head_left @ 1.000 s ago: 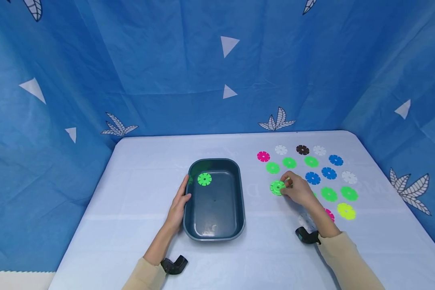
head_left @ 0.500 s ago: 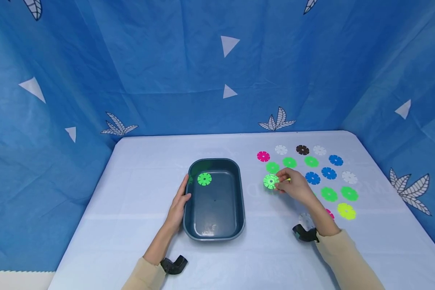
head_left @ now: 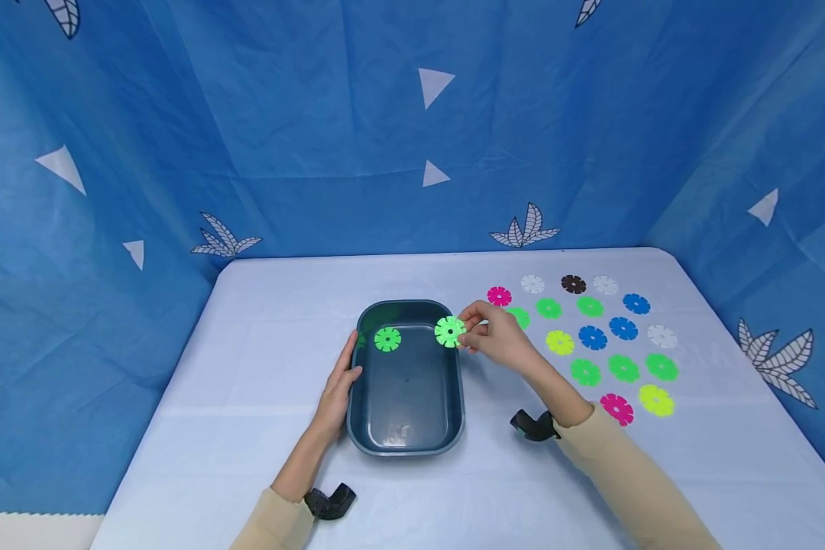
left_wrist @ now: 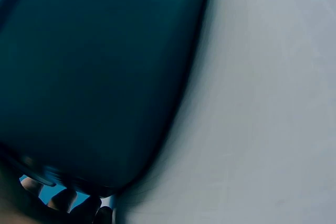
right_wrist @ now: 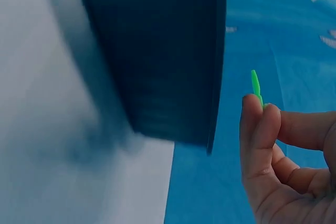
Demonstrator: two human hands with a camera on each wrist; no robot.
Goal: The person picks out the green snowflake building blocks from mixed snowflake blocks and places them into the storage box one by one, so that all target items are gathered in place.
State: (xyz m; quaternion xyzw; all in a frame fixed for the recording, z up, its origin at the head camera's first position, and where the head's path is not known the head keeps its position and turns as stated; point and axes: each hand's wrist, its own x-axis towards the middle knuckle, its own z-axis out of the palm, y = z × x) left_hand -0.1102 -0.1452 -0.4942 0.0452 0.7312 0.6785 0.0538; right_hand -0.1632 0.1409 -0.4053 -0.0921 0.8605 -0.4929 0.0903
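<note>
My left hand (head_left: 335,391) holds the left side of a dark teal plastic tray (head_left: 412,405), with the thumb over the rim and the fingers along the outer wall. Inside the tray, near its far left corner, lies a green notched disc (head_left: 382,343). My right hand (head_left: 500,338) pinches another green notched disc (head_left: 442,330) between thumb and fingertips. That disc overlaps the tray's right rim near the far corner. In the right wrist view the pinched disc (right_wrist: 255,83) appears edge-on, beside the tray's outer wall (right_wrist: 157,66).
Several notched discs lie spread over the right side of the white-covered table (head_left: 247,344): green, blue (head_left: 593,338), pink (head_left: 616,409), yellow (head_left: 560,342), white (head_left: 662,336) and one dark brown (head_left: 574,284). A blue patterned cloth (head_left: 357,122) hangs behind and at the sides.
My right hand has moved left with the pinched green disc, from among the discs on the table to the tray's right rim. The left hand and tray have stayed in place.
</note>
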